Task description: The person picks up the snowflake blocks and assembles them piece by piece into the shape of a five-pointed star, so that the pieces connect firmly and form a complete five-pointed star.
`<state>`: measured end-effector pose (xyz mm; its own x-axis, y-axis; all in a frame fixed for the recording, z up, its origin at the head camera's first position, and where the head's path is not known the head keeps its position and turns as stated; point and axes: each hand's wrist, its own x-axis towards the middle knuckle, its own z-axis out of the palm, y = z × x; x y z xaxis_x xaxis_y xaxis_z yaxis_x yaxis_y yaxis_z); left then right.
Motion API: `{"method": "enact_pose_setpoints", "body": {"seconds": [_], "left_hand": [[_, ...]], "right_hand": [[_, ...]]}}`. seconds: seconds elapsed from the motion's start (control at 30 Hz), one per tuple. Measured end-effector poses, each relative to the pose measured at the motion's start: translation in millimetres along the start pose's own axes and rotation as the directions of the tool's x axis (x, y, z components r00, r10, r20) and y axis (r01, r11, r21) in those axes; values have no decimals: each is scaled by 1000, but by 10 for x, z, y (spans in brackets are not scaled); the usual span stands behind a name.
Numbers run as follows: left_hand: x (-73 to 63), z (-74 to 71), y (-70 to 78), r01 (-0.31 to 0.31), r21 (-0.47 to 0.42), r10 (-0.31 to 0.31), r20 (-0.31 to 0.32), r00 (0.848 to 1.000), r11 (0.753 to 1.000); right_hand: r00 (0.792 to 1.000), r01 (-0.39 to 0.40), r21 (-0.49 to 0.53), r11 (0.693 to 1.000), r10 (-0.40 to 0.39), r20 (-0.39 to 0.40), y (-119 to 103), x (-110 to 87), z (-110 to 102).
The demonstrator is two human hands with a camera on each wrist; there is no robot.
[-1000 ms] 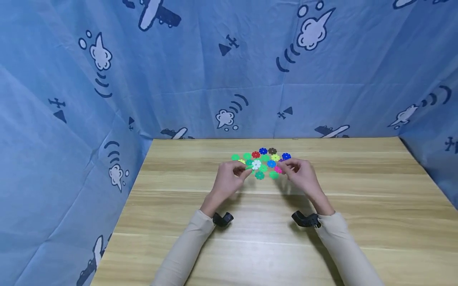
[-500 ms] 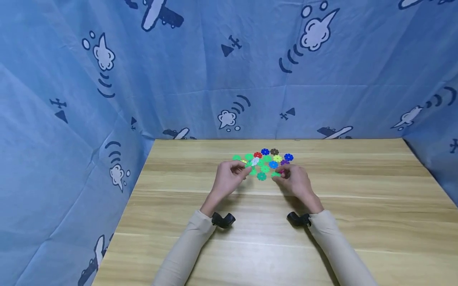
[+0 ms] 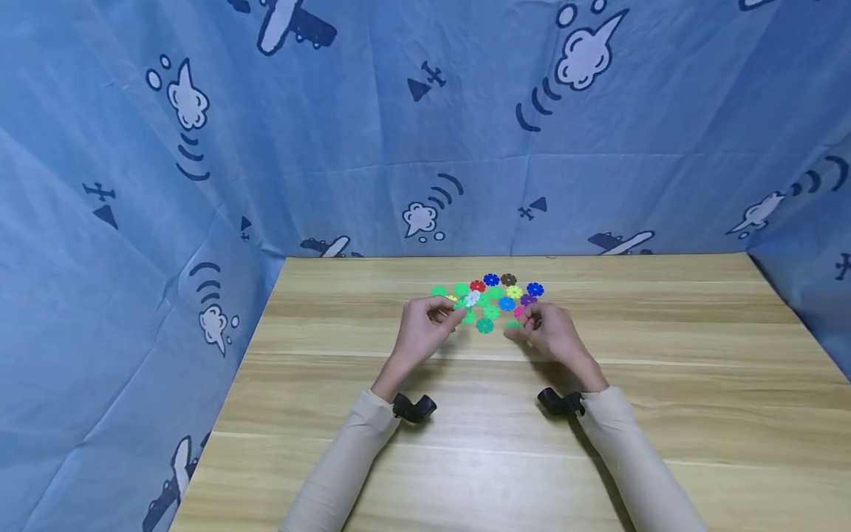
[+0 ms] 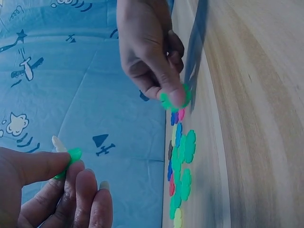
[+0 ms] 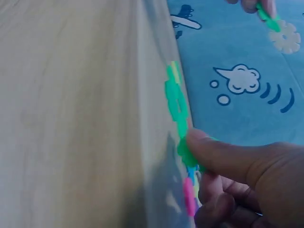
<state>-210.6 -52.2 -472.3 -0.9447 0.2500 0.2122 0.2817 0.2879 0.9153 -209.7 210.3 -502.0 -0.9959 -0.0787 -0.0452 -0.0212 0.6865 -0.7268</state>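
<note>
My left hand (image 3: 425, 329) is raised above the table and pinches a green snowflake disc (image 4: 74, 155) between thumb and fingers. A white snowflake disc (image 5: 285, 38) is joined to that green one, standing at an angle to it. Opposite, my right hand (image 3: 553, 334) pinches another green snowflake disc (image 4: 166, 100), partly covered by the thumb. Behind and below both hands, several loose snowflake discs lie on the table, among them a teal-green one (image 3: 484, 325), a light blue one (image 3: 507, 304) and a pink one (image 5: 189, 196) near my right fingers.
Red (image 3: 477, 286), dark blue (image 3: 491, 279), brown (image 3: 508, 279), yellow (image 3: 514, 292) and purple (image 3: 528, 300) discs lie at the back of the cluster. The wooden table (image 3: 479, 458) ends at a blue printed curtain (image 3: 465, 133). Each wrist carries a black camera mount (image 3: 414, 408).
My right hand has come left and nearer from beside the pink disc, and now pinches a green disc. The white disc at my left hand has turned slightly; that hand barely moved.
</note>
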Motion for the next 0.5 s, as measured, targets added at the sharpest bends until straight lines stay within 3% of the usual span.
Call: {"method": "enact_pose_setpoints", "body": {"seconds": [0.23, 0.5], "left_hand": [[4, 5, -5, 12, -22, -12, 5, 1000, 1000], [9, 19, -25, 0, -33, 1, 15, 1000, 999]], "right_hand": [[997, 81, 75, 994, -80, -20, -145, -25, -49], [995, 68, 322, 944, -89, 51, -397, -104, -112]]}}
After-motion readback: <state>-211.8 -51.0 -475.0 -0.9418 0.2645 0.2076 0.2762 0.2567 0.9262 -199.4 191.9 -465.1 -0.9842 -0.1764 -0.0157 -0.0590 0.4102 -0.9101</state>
